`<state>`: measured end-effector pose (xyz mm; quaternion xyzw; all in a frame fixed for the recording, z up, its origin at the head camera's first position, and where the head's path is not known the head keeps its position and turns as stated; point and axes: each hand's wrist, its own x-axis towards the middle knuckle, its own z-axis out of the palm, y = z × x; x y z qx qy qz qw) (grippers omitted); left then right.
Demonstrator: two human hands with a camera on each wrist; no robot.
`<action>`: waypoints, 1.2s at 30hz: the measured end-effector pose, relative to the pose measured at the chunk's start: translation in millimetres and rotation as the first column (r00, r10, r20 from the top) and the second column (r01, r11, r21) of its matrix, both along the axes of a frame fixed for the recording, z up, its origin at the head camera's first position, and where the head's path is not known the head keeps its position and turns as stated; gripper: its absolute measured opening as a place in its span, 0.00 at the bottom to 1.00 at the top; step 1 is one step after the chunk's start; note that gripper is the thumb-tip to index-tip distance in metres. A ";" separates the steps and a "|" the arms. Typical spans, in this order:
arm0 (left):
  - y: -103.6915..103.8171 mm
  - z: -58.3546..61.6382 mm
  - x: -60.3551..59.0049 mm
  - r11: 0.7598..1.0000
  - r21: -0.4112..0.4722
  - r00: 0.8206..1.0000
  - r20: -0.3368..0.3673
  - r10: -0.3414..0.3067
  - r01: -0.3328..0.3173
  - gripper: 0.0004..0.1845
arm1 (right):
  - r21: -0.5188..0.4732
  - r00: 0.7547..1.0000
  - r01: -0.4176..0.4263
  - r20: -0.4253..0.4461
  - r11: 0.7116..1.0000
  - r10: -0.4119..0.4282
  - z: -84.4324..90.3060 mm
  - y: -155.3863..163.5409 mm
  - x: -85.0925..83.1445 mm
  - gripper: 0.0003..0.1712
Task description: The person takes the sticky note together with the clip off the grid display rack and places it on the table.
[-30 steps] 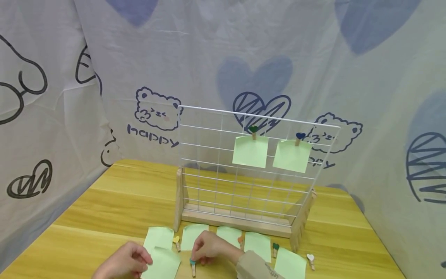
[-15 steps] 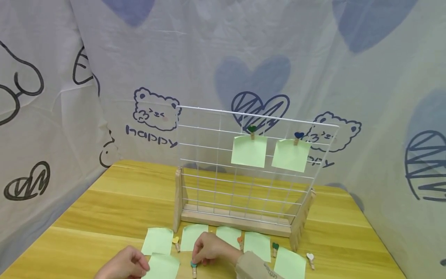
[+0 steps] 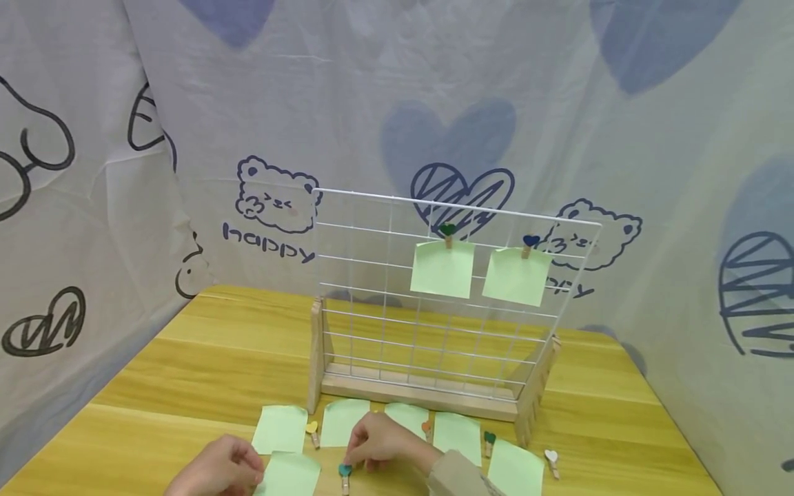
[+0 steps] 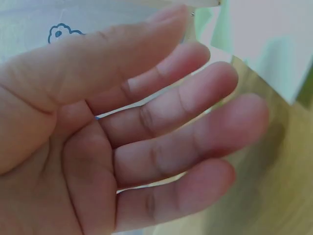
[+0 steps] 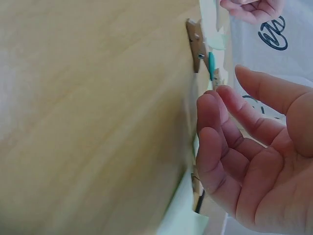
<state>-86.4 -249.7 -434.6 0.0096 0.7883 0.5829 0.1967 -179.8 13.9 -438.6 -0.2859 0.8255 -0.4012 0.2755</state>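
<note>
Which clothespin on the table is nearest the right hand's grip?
The teal-heart clothespin, close by the grip of the right hand; the yellow, orange, green and white ones lie farther.

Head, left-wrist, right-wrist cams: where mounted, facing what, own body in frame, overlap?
Head: on the person's head, facing forward and down at the grid rack and table; left hand, right hand and sleeve show.
Left wrist: on that wrist, facing the palm and left fingers, table beyond.
Right wrist: on that wrist, facing the right fingers and table; left hand at top edge.
Shared by head and right wrist: teal heart clip, both hands.
</note>
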 end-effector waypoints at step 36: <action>85.4 47.8 -55.7 0.978 -0.128 0.865 -0.495 0.080 -0.164 0.07 | -0.249 0.997 0.053 0.066 0.967 -0.038 63.6 61.7 -30.3 0.13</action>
